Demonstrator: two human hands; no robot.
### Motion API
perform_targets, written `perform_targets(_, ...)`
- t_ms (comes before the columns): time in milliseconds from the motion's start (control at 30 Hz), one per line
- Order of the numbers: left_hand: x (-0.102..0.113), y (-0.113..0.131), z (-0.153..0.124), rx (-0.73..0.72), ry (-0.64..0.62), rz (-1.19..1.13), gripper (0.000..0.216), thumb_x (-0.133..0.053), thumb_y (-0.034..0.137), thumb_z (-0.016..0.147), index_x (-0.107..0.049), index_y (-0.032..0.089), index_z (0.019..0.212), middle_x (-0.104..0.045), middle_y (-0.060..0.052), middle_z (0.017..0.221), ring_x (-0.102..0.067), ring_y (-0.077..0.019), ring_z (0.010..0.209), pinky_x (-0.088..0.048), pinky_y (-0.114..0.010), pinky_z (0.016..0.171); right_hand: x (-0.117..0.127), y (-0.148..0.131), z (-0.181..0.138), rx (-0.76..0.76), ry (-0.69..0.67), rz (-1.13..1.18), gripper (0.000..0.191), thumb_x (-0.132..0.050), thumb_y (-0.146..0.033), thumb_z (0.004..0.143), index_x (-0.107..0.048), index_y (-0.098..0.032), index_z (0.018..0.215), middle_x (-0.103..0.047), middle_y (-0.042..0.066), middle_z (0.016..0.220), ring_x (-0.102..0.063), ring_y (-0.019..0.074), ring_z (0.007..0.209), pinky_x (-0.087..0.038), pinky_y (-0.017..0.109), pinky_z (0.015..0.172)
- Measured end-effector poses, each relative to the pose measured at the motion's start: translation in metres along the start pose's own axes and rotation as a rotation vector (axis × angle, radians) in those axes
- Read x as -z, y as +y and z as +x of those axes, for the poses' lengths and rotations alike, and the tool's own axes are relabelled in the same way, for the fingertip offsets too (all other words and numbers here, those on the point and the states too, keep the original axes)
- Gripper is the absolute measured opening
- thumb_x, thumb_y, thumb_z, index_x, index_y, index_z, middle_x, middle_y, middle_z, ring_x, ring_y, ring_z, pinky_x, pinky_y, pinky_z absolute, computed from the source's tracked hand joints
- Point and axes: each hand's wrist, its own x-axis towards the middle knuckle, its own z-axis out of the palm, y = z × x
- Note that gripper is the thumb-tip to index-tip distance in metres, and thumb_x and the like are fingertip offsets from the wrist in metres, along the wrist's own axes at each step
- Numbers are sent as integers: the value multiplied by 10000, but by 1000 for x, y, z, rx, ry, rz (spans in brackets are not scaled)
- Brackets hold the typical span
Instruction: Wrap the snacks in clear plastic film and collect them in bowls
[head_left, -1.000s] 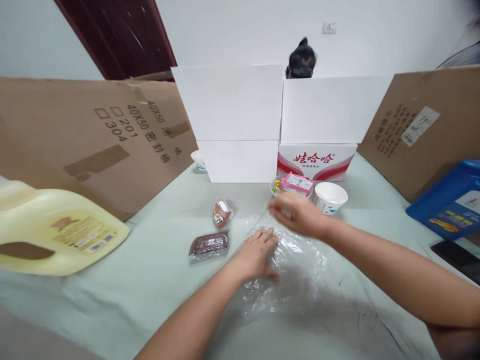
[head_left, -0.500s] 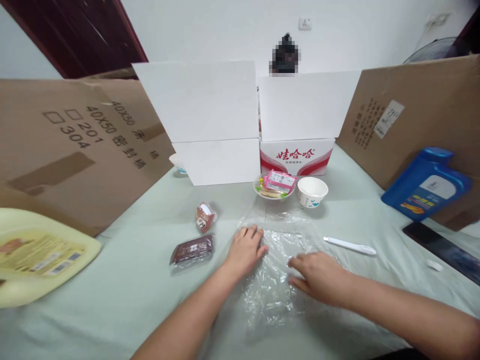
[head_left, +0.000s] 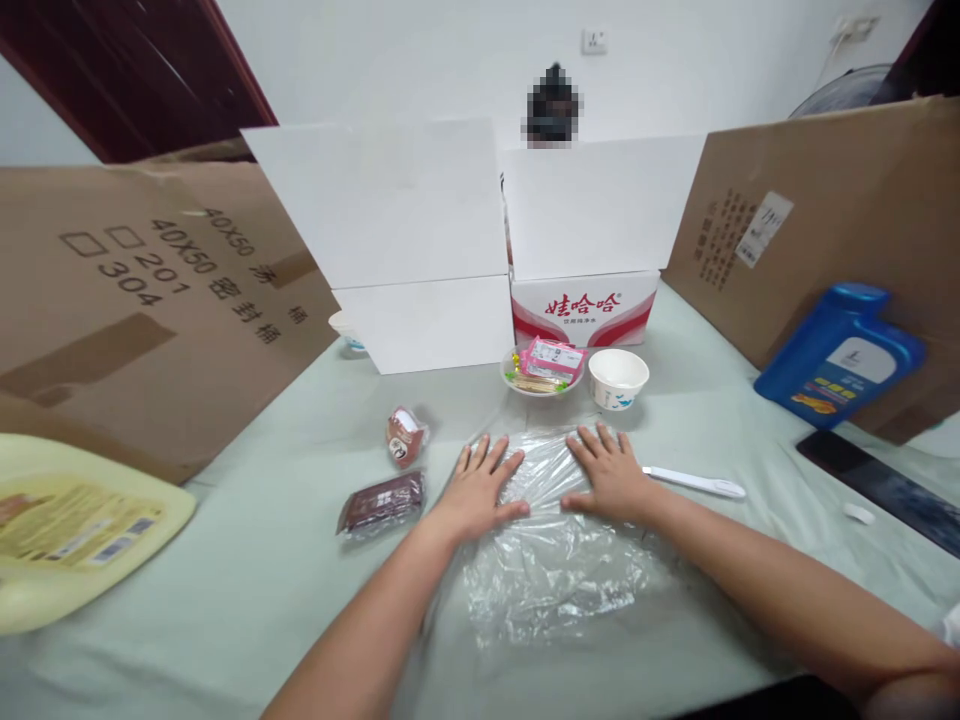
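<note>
Left hand [head_left: 472, 492], right hand [head_left: 611, 474] splayed empty on clear plastic [head_left: 555, 580]; filled bowl [head_left: 541, 393], white cup [head_left: 617, 395] beyond.

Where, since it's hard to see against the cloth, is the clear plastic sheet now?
In the head view, the clear plastic sheet lies centrally on the green cloth, under the left hand and right hand, in front of the bowl.

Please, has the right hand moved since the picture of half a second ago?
Yes. The right hand has moved forward, closer to the nearer white cup, and now lies spread on the clear plastic.
</note>
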Motion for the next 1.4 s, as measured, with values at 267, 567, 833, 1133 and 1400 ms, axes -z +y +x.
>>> perform_targets(267, 47, 29, -30, 25, 271, -93, 292, -529, 410, 895, -635, 186, 1048, -580, -114, 1188, -501, -278, 1151, -401, -415, 981, 27, 16, -56, 301, 114, 195, 644, -501, -585, 882, -469, -189, 1388, -376, 161, 1496, -276, 313, 1406, -294, 515, 1111)
perform_targets(567, 18, 99, -66, -181, -336, 173, 609, -861, 303, 476, -640, 206, 1035, -562, -140, 1161, -477, -385, 1125, -434, -512, 920, 21, 31, -129, 378, -37, 401, 229, -487, -272, 919, -667, -241, 1056, -595, 88, 1276, -476, 239, 1260, -383, 460, 1062)
perform_targets(833, 58, 73, -69, -212, -370, -175, 213, -456, 71, 706, -583, 214, 799, -632, -33, 918, -595, -203, 859, -469, -297, 723, 32, 36, -136, 335, -70, 537, 354, -506, -436, 926, -581, -230, 1204, -624, 93, 1139, -578, 222, 1062, -458, 388, 940)
perform_targets(1133, 58, 21, -38, 18, -291, -819, 190, -481, 204, 713, -510, 208, 900, -581, 42, 705, -637, -160, 647, -460, -259, 606, 23, 36, -120, 86, 0, 618, 397, -471, -326, 900, -476, -213, 1280, -679, 95, 1033, -662, 212, 889, -527, 366, 788)
perform_targets(1400, 23, -3, -4, 310, 397, -793, 301, -556, 312, 752, -514, 194, 1026, -625, 34, 726, -597, -135, 572, -460, -261, 615, 22, 44, -51, -180, 291, 536, 286, -399, -372, 915, -550, -223, 1108, -673, 2, 745, -660, 184, 636, -504, 319, 654)
